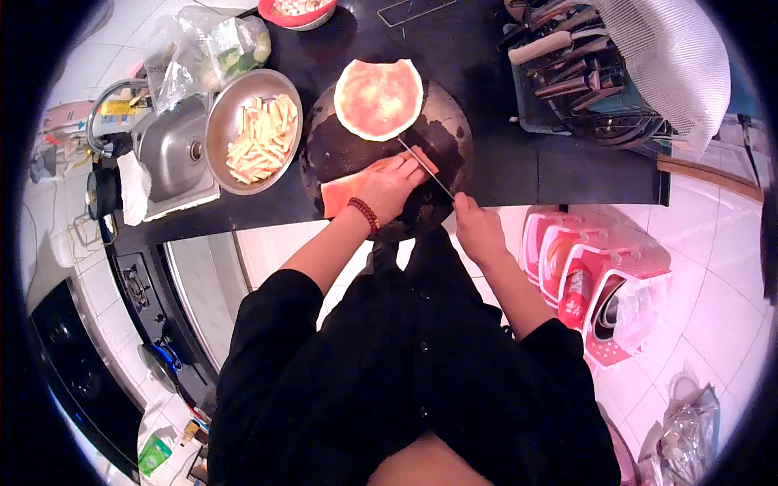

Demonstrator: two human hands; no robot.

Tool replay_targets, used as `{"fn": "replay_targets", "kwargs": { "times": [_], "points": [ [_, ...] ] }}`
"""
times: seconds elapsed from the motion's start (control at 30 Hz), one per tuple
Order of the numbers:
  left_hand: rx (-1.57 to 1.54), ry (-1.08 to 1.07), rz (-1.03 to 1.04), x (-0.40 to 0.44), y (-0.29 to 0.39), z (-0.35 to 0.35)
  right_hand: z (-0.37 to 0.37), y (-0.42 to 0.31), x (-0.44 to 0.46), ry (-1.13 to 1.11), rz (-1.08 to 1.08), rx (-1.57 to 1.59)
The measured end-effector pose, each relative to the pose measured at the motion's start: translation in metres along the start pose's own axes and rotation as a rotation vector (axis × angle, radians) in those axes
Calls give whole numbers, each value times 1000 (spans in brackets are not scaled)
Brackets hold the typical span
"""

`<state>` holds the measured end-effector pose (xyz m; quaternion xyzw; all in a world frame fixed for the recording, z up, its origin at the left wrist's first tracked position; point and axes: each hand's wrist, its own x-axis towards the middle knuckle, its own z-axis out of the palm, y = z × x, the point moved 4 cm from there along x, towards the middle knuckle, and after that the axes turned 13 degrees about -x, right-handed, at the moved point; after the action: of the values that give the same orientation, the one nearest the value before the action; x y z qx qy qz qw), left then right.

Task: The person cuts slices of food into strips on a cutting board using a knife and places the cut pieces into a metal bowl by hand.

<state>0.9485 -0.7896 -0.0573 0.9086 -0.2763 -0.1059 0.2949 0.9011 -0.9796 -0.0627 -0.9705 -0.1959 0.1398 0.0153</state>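
A round dark cutting board (pixel 462 121) lies on the black counter. At its far side rests a round pink piece (pixel 378 99) with a pale rim and a notch cut from its top edge; it looks like watermelon rind. A second pink piece (pixel 339 194), long and flat, lies on the near side under my left hand (pixel 389 188), whose fingers press it down. My right hand (pixel 478 227) is closed round the handle of a kitchen knife (pixel 427 168). Its thin blade slants up and left past my left fingertips, across the long piece's right end.
Left of the board, a metal bowl (pixel 217 121) holds pale strips, beside a sink (pixel 166 174) and a plastic bag (pixel 190 61). A red bowl (pixel 267 10) stands at the back. On the right is a rack of utensils (pixel 575 77); pink baskets (pixel 616 259) stand below.
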Motion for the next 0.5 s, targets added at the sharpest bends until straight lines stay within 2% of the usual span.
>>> {"fn": "replay_targets", "kwargs": {
  "times": [0.13, 0.2, 0.3, 0.43, 0.5],
  "points": [
    [32, 49, 64, -4, -5, 6, -21, -11, -6, 12, 35, 18],
    [8, 43, 62, -9, -8, 12, -34, -16, -7, 122, 19, 113],
    [14, 142, 118, -9, -7, 10, -2, -12, 4, 28, 27, 52],
    [2, 118, 82, -15, -8, 9, -15, -16, 2, 22, 11, 22],
    [-3, 129, 94, -15, -8, 10, -29, -22, -3, 99, 23, 139]
  ]
}}
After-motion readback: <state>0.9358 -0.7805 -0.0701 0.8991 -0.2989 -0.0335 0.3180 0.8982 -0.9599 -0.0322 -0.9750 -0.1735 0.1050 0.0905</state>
